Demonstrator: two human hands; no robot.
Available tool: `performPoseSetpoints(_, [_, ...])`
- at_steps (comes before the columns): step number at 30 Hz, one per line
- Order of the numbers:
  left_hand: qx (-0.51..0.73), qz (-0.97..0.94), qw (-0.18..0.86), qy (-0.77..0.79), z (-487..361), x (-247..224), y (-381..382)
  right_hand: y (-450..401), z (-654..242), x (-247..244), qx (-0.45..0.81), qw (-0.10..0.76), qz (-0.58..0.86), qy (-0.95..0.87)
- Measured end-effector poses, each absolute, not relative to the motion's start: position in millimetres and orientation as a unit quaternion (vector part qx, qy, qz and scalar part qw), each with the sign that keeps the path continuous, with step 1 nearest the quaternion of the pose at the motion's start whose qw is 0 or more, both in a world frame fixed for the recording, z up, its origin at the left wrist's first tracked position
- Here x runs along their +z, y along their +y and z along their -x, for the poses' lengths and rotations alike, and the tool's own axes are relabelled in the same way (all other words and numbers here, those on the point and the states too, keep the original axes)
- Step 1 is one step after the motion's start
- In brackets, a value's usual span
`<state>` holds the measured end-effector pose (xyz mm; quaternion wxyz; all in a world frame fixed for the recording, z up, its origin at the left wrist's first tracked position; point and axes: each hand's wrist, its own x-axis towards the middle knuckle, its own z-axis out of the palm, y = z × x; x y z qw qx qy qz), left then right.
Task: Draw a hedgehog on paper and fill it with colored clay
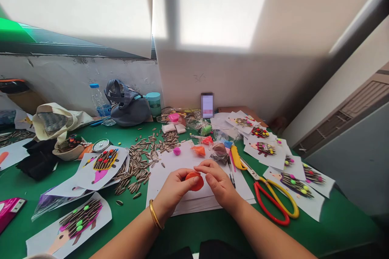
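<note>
Orange modelling clay disc (195,181): flattened, roundish, with no clear long axis. It sits between the two hands at the lower middle of the view, above a stack of white paper (212,207); whether it touches the paper cannot be told.

Left grip (174,191): closed on the disc's left edge, with a gold bangle (154,217) at the wrist.

Right grip (219,183): curled closed over the disc's upper right edge. Both grips touch the disc, and neither is clearly nearer.

Nearest the left grip: sunflower seeds (138,170), loose in a heap beside the paper.

Nearest the right grip: scissors with red and yellow handles (267,214).

Just beyond the disc: pink clay ball (176,151).

Also on the green counter (343,226): hedgehog collage sheets (103,166).
</note>
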<state>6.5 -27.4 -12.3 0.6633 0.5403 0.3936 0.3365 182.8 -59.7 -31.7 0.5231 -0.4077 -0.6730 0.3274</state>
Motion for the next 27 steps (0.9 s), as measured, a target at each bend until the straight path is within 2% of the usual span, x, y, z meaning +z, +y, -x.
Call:
performPoseSetpoints(12, [0.294,-0.55,0.675,0.394,-6.3,-14.2,-26.5,-59.8,-181.7,-33.6,0.329,0.473,0.411,-0.707])
performPoseSetpoints(16, [0.304,-0.551,0.675,0.386,-4.7,-12.5,-25.7,-59.3,-182.4,-34.5,0.324,0.505,0.406,-0.69])
performPoseSetpoints(27, [0.326,-0.525,0.692,0.373,-4.7,-9.1,-26.3,-57.9,-185.5,-34.1,0.304,0.512,0.413,-0.689])
